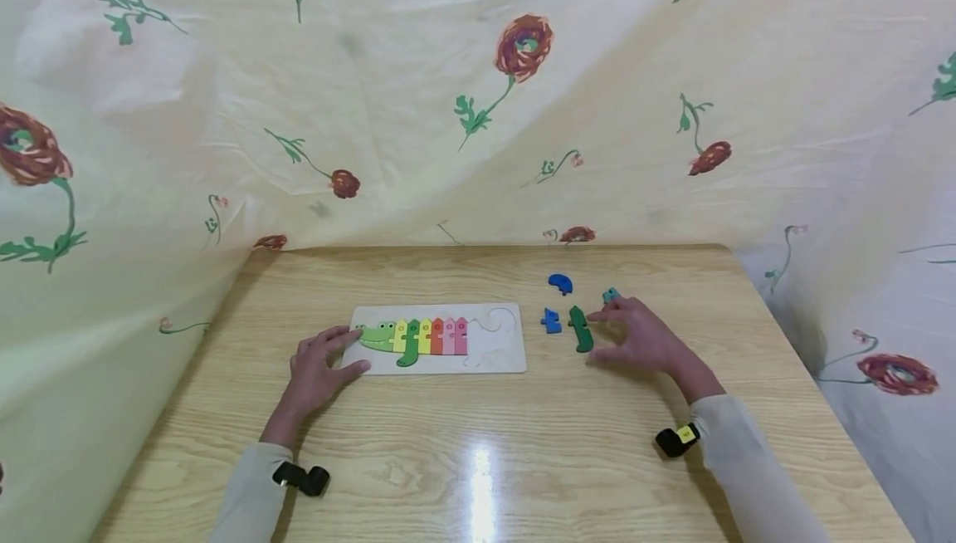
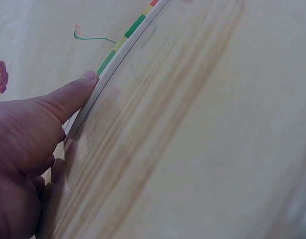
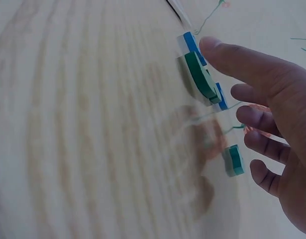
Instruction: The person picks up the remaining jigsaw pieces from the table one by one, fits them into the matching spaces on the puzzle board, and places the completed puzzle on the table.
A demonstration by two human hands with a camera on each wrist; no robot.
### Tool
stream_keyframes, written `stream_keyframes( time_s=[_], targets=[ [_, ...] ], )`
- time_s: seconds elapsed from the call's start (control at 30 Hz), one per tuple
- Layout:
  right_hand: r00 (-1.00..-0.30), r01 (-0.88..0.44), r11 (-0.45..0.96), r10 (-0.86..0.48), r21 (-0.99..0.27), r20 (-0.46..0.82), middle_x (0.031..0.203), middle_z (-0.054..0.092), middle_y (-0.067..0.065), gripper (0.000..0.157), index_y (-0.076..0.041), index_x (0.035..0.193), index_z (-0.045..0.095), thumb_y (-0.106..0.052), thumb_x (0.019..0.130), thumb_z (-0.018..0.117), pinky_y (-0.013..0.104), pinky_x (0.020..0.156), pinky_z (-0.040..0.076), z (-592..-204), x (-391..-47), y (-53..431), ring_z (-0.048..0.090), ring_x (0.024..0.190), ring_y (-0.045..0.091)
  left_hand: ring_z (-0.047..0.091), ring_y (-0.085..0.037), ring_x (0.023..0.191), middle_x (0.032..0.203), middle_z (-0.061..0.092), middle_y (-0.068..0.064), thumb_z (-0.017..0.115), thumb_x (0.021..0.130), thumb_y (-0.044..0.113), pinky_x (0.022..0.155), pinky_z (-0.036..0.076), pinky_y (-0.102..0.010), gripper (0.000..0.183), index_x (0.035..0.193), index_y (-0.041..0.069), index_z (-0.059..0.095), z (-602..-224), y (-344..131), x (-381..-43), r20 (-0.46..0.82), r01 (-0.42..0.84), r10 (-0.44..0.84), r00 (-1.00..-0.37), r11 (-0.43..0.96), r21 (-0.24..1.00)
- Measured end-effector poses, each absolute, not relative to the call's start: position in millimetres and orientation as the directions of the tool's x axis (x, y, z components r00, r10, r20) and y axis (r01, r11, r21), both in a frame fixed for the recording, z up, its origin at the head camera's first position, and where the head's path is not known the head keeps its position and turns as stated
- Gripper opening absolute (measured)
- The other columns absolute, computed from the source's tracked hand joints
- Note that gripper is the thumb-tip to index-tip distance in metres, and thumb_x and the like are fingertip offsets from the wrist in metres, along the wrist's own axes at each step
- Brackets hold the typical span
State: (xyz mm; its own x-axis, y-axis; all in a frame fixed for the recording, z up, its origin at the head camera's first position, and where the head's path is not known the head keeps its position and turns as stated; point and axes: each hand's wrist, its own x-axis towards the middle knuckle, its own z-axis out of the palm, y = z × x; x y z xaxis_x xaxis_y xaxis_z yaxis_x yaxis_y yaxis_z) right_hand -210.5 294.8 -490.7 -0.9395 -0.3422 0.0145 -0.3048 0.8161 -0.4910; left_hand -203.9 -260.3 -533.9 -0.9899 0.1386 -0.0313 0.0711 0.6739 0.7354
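A pale puzzle board point(image 1: 496, 352) carries a crocodile picture with a green head piece point(image 1: 378, 335) and several coloured body pieces point(image 1: 436, 337). My left hand point(image 1: 317, 369) rests at its left end. In the left wrist view, the thumb point(image 2: 75, 96) is extended and touches the front edge. My right hand point(image 1: 638, 335) is spread beside a loose dark green leg piece point(image 1: 579, 330), thumb and index finger apart, holding nothing. In the right wrist view, that green piece lies on the table just beyond the thumb point(image 3: 242, 59).
Two blue pieces lie near the green one: a curved piece point(image 1: 561, 283) behind and a smaller piece point(image 1: 551, 321) to its left. A teal piece point(image 1: 611, 295) sits by the right fingers, partly hidden. A floral cloth point(image 1: 418, 111) hangs behind the wooden table point(image 1: 418, 443).
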Motion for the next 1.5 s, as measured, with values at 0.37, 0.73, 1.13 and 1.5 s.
stream_keyframes(
  time_s=[0.37,0.73,1.13,1.5],
  targets=[
    [-0.931,-0.339,0.813,-0.362,-0.473,0.045,0.109,0.064,0.003,0.053,-0.01,0.116,0.078,-0.043,0.077,0.09,0.047,0.091,0.045,-498.3,-209.5,292.3,0.054,0.103,0.024,0.024,-0.045,0.142,0.158,0.042,-0.016,0.079,0.088,0.044,0.102,0.017,-0.06,0.067,0.145,0.017,0.059,-534.5,-260.9,-203.7,-0.028,0.077,0.145,-0.989,0.67,0.738],
    [-0.927,-0.357,0.803,-0.368,-0.478,0.074,0.106,0.066,0.002,0.044,-0.009,0.113,0.078,-0.035,0.079,0.089,0.045,0.088,0.046,-502.4,-213.5,293.5,0.056,0.1,0.022,0.025,-0.044,0.141,0.158,0.041,-0.016,0.078,0.089,0.045,0.102,0.018,-0.06,0.067,0.146,0.016,0.058,-531.8,-258.7,-204.8,-0.045,0.061,0.134,-0.99,0.691,0.72],
    [-0.918,-0.362,0.787,-0.393,-0.5,0.046,0.108,0.071,0.004,0.042,-0.007,0.112,0.077,-0.033,0.081,0.089,0.048,0.091,0.049,-498.5,-222.0,293.6,0.061,0.102,0.024,0.025,-0.042,0.141,0.158,0.042,-0.014,0.078,0.088,0.048,0.101,0.018,-0.057,0.068,0.146,0.018,0.058,-531.1,-258.7,-207.1,-0.053,0.055,0.136,-0.989,0.682,0.729],
    [-0.911,-0.373,0.766,-0.409,-0.524,0.052,0.105,0.074,0.003,0.039,-0.007,0.107,0.078,-0.03,0.079,0.09,0.049,0.09,0.052,-498.4,-229.4,295.4,0.064,0.1,0.023,0.024,-0.043,0.142,0.158,0.042,-0.014,0.079,0.088,0.047,0.102,0.017,-0.058,0.067,0.146,0.019,0.058,-526.1,-257.0,-208.5,-0.064,0.04,0.128,-0.99,0.674,0.738]
  ],
)
